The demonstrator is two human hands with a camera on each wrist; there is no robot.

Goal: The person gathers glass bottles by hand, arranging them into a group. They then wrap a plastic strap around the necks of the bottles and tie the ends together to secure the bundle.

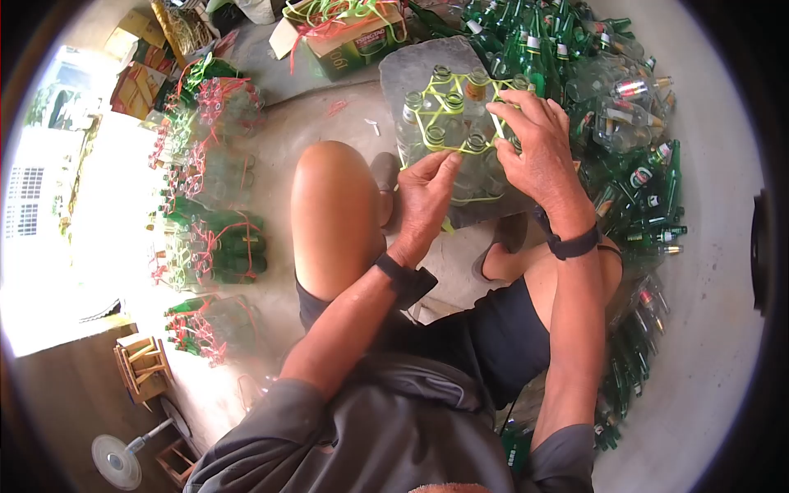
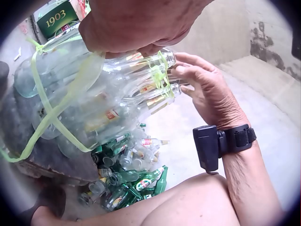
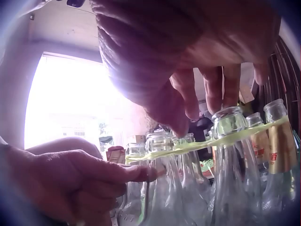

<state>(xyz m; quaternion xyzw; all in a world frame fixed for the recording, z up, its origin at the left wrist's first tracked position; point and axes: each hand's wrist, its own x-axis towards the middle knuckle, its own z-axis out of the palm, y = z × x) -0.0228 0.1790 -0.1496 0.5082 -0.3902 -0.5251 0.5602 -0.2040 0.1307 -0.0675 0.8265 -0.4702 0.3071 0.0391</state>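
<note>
A bundle of clear glass bottles (image 1: pixel 481 174) stands upright on a stone slab (image 1: pixel 399 74). Yellow-green plastic strapping (image 3: pixel 197 148) runs around and between the bottle necks. At the near side of the bundle, my left hand (image 1: pixel 427 193) pinches the strapping between thumb and forefinger, its other fingers curled under. My right hand (image 1: pixel 538 148) arches over the right-hand necks with its fingers spread and pointing down. Its thumb (image 3: pixel 176 117) comes down close to the strap, beside a bottle mouth (image 3: pixel 228 113). Crossing strap lengths (image 2: pixel 51 115) lie along the bottles' sides in the left wrist view.
Loose green and clear bottles (image 1: pixel 633 177) are heaped along the right wall. To the left stand several bundles (image 1: pixel 222 238) tied with red and green strapping. A carton (image 1: pixel 349 45) of strapping sits at the back; a fan (image 1: pixel 117 460) and wooden stools (image 1: pixel 140 361) are lower left.
</note>
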